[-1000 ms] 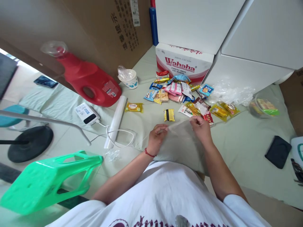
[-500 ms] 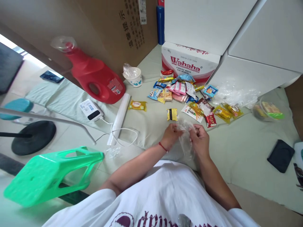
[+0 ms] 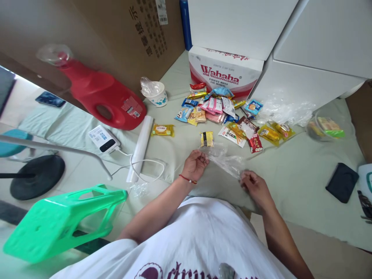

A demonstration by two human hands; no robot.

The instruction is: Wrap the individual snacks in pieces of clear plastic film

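A thin clear plastic bag (image 3: 225, 161) is stretched between my two hands just above the pale green cloth (image 3: 290, 170). My left hand (image 3: 195, 164), with a red cord at the wrist, pinches the bag's far left corner. My right hand (image 3: 255, 186) pinches its nearer right end, lower and closer to my body. Just beyond my left hand lies a small yellow snack packet (image 3: 207, 139). Farther out is a heap of several wrapped snacks (image 3: 216, 106), with yellow packets (image 3: 274, 131) off to its right.
A red jug (image 3: 100, 95), a paper cup (image 3: 155, 94), a white roll (image 3: 140, 147) and a power bank (image 3: 104, 139) with a cable lie left. A Wahaha carton (image 3: 223, 71) and white boxes stand behind. A green stool (image 3: 58, 221) lies near left; a black pouch (image 3: 341, 181) sits right.
My hands, pinched close together on the crumpled bag half a second ago, have drawn apart. The right hand moved down and right, pulling the bag out long.
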